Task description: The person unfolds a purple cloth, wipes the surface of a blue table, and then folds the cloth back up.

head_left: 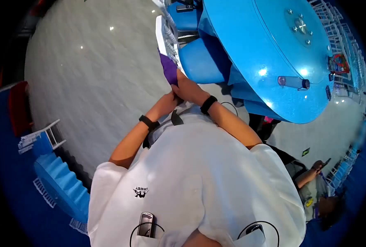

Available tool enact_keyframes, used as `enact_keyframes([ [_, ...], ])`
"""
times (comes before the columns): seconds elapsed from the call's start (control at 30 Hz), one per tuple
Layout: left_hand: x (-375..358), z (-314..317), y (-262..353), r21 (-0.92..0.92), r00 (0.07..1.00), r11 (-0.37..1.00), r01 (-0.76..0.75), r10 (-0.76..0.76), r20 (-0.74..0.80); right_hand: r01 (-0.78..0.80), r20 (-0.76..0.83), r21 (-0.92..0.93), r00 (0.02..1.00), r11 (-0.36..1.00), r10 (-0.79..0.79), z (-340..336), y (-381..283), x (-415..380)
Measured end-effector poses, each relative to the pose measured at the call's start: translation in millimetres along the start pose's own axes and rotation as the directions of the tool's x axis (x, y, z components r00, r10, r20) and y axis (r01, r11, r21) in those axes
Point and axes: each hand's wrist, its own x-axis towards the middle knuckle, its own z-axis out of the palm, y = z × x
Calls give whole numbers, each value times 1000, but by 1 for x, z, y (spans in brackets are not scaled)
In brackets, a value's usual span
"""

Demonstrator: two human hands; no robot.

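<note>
Purple cloth (168, 69) held in right hand (186, 87) fingers, left hand (171, 99) touching; blue table (249, 53) beside.

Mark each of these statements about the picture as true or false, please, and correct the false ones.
1. The two hands are held together around a purple cloth. True: the left hand and the right hand meet at its lower end.
2. Both wrists are bare. False: each wrist carries a black band.
3. The round table is red. False: it is bright blue.
4. A clear tube with a dark cap lies on the table. True.
5. The person wears a black shirt. False: the white shirt has a small black logo.
</note>
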Motion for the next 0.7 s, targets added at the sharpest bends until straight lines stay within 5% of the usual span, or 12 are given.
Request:
enact_keyframes([
  [0.1, -1, -17, 6, -90, 999, 995, -31, 27, -43, -48, 30, 38, 998, 998, 47, 16, 12, 18],
  [0.17, 8, -30, 15, -67, 991, 998, 1, -10, -134, 95, -241, -37, 965, 995, -101, 33, 22, 41],
  [0.23, 7, -45, 12, -55, 971, 989, 138, -146, -189, 51, -253, 43, 967, 998, -38, 25, 12, 56],
  [0.27, 11, -48, -10, -109, 978, 992, 66, -86, -189, 7, -229, 59, 973, 998, 7, 32, 13, 56],
  [0.3, 15, -50, -16, -109, 983, 993, 46, -64, -171, -30, -212, 62, 976, 998, 42, 26, 12, 61],
  [0.33, 15, -53, -19, -121, 992, 992, 29, -44, -119, 24, -361, -63, 932, 998, -45, 32, 10, 61],
  [0.43, 22, -60, -19, -223, 1000, 975, 13, -12, 7, -21, -324, 13, 946, 1000, 24, 27, 10, 49],
  [0.5, 32, -67, -25, -162, 988, 980, -116, 131, 83, -82, -378, -8, 923, 997, 73, 27, 2, 42],
  [0.57, 42, -74, -32, -4, 993, 999, -53, 53, 108, -151, -416, -24, 900, 988, 128, 34, -8, 28],
  [0.63, 42, -90, -16, 196, 937, 916, -350, 339, 87, -251, -500, -89, 848, 964, 175, 37, -20, 16],
  [0.67, 48, -94, -25, 127, 862, 853, -506, 506, 34, -231, -529, -68, 833, 970, 162, 34, -27, 8],
  [0.7, 56, -99, -28, 127, 854, 845, -519, 519, 35, -315, -505, -58, 828, 947, 244, 34, -29, 6],
])
